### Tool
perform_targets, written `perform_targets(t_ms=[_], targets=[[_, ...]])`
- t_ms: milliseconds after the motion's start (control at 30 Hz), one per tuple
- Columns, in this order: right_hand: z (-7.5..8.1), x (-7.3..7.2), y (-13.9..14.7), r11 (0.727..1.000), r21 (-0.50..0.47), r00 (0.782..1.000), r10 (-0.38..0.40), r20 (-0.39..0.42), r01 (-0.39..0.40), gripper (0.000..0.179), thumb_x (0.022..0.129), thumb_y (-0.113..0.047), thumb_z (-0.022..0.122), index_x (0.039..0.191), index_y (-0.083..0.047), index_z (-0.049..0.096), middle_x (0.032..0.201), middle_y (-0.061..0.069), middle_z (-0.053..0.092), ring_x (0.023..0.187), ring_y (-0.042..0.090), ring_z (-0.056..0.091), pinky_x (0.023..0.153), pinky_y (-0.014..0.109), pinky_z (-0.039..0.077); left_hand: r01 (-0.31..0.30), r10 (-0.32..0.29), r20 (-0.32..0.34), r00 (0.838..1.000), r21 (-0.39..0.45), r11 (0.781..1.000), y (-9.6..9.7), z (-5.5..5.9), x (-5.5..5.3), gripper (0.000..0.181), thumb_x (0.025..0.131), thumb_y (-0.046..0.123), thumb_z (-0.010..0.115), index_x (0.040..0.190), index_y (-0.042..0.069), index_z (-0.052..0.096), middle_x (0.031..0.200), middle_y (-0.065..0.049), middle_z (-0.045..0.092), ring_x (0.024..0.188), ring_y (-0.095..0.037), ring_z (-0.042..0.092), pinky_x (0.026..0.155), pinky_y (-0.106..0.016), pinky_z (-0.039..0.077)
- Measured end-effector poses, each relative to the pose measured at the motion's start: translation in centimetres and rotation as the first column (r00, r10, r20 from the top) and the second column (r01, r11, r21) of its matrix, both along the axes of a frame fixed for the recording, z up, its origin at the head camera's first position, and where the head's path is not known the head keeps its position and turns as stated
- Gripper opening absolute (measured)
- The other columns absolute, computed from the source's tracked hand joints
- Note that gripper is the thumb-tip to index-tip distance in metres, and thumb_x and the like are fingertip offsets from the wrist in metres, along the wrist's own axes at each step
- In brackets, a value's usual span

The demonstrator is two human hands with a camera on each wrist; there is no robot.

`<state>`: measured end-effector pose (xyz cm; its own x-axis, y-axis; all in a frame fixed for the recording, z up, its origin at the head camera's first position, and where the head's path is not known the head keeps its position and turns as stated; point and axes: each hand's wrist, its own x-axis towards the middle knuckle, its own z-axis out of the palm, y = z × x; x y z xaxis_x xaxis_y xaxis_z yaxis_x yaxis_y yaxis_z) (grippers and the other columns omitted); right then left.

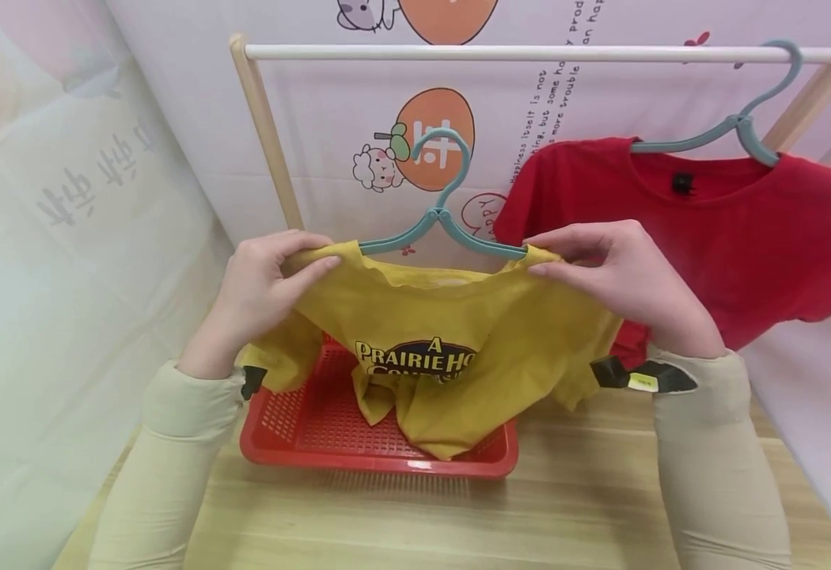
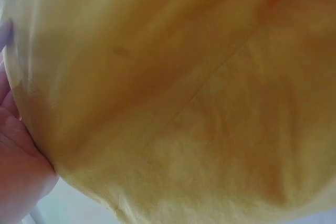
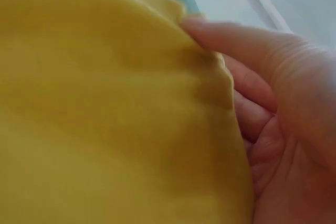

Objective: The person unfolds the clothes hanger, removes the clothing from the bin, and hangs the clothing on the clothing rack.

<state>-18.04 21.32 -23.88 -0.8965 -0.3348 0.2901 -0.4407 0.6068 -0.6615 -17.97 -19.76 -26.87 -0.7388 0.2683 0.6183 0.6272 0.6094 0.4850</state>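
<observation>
A yellow T-shirt with dark printed lettering hangs on a teal hanger, whose hook stands up below the rail. My left hand pinches the shirt's shoulder on the left, thumb in front and fingers behind. At the other shoulder my right hand pinches the cloth near the hanger's arm. The left wrist view is mostly filled by yellow cloth, with part of the hand at the left edge. In the right wrist view, the thumb of my right hand presses on the shirt's shoulder edge.
A white rail on wooden posts runs across the back. On its right end hangs a red T-shirt on another teal hanger. Under the yellow shirt, a red plastic basket sits on the wooden table.
</observation>
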Motion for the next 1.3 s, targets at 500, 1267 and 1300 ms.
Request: perform_targets(t_ms=[500,1267,1300], targets=[[0.9,0.8,2.1,0.989,-0.122,0.994,-0.087,-0.068,0.079,0.025,0.089,-0.015,0.081,0.114,-0.010,0.078,0.097,0.003,0.074,0.079,0.015,0.072,0.067,0.016,0.055,-0.176,0.155,0.129,0.979,0.171,0.969,-1.4,-1.7,-1.1,0.048,0.087,0.029,0.084,0.129,0.015,0.068,0.120,-0.001,0.071,0.106,-0.017,0.062,0.085,-0.029,0.044],[3.8,1.9,7.8,0.891,-0.305,0.931,-0.364,-0.037,0.336,0.034,0.088,-0.012,0.081,0.121,-0.005,0.075,0.094,-0.007,0.075,0.071,0.009,0.066,0.056,0.012,0.052,-0.109,0.035,0.444,0.895,0.143,0.984,0.5,-7.3,-2.7,0.031,0.099,0.023,0.069,0.113,-0.005,0.070,0.101,-0.019,0.074,0.087,-0.030,0.072,0.078,-0.043,0.059],[4.1,1.9,7.9,0.884,-0.309,0.928,-0.373,-0.014,0.351,0.035,0.089,-0.014,0.081,0.123,-0.007,0.075,0.096,-0.006,0.075,0.071,0.009,0.066,0.055,0.013,0.052,-0.110,0.028,0.440,0.898,0.161,0.981,0.7,-7.1,-2.8,0.031,0.099,0.023,0.069,0.113,-0.004,0.070,0.101,-0.018,0.074,0.087,-0.030,0.072,0.078,-0.042,0.059]])
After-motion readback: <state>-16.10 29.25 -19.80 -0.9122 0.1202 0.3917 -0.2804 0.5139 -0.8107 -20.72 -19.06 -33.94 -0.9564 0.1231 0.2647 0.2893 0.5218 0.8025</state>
